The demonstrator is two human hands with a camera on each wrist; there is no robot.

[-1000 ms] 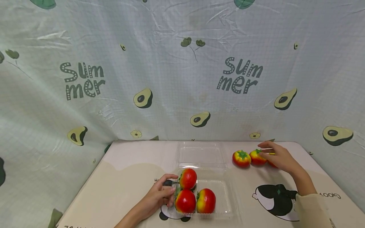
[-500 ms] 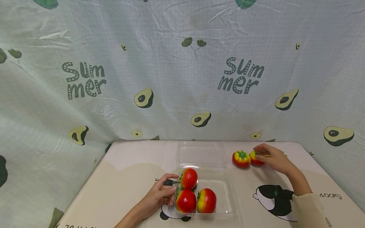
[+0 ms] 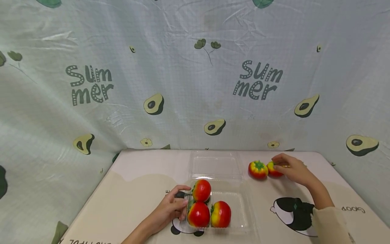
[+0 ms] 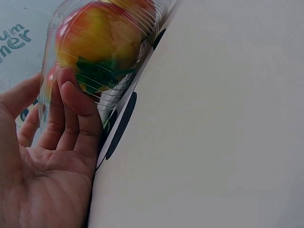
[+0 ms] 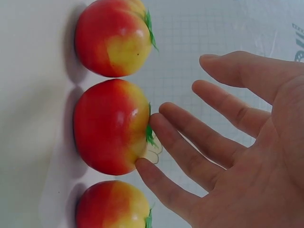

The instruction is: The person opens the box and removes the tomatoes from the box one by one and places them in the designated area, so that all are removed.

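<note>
In the head view, my left hand [image 3: 170, 207] holds the left side of a clear plastic clamshell box [image 3: 242, 206]. The left wrist view has its curled fingers [image 4: 83, 102] against the ribbed wall and the thumb at the rim. Three red-yellow tomatoes with green tops sit inside: a back-left one [image 3: 201, 190], a front-left one [image 3: 198, 214] and a front-middle one [image 3: 221, 214]. My right hand [image 3: 294, 169] hovers at the middle tomato [image 5: 111, 127] of a row of three. Its fingers are spread near the green top; whether they touch is unclear.
The row's left tomato [image 3: 258, 170] stands beside the middle one; the right tomato [image 5: 111, 206] is hidden by the hand in the head view. The box's lid [image 3: 215, 165] lies opened toward the back. A printed curtain [image 3: 182, 84] hangs behind the table [image 3: 137, 189].
My right hand has moved slightly left, from over the right part of the row to the middle tomato, covering the right tomato. My left hand stays on the box.
</note>
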